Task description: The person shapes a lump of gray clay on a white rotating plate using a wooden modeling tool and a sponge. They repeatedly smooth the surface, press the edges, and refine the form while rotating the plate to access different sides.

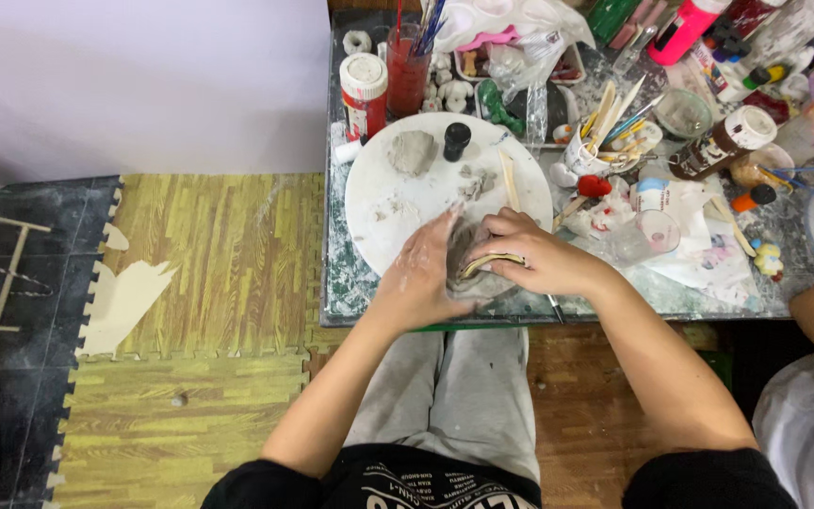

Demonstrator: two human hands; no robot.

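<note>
the lump of clay (468, 269) sits at the near edge of the round white board (379, 203), right between the two hands. it is just past the person's knees, close to the edge of the table (341, 283).

the left hand (416, 278) is on the left side of the clay. its fingers (445, 231) are flat and nearly straight, open wide, pressed against the side of the lump like a wall. it does not wrap around anything.

the right hand (534, 254) is on the right side and a bit over the top. its fingers are curled in. it holds a thin, flat wooden tool (492, 261) and pushes it against the clay. the tool lies almost sideways, from left to right, and one end points at the left hand.

so the clay is squeezed from both sides, and both hands touch it. neither hand is nearer; the lump is in the middle. i cannot tell how tall the lump is, because the hands hide much of it.

farther back on the board there is a smaller grey lump (414, 151), a little black bottle (457, 139) and a wooden stick (509, 179). these are well apart from the hands.
</note>
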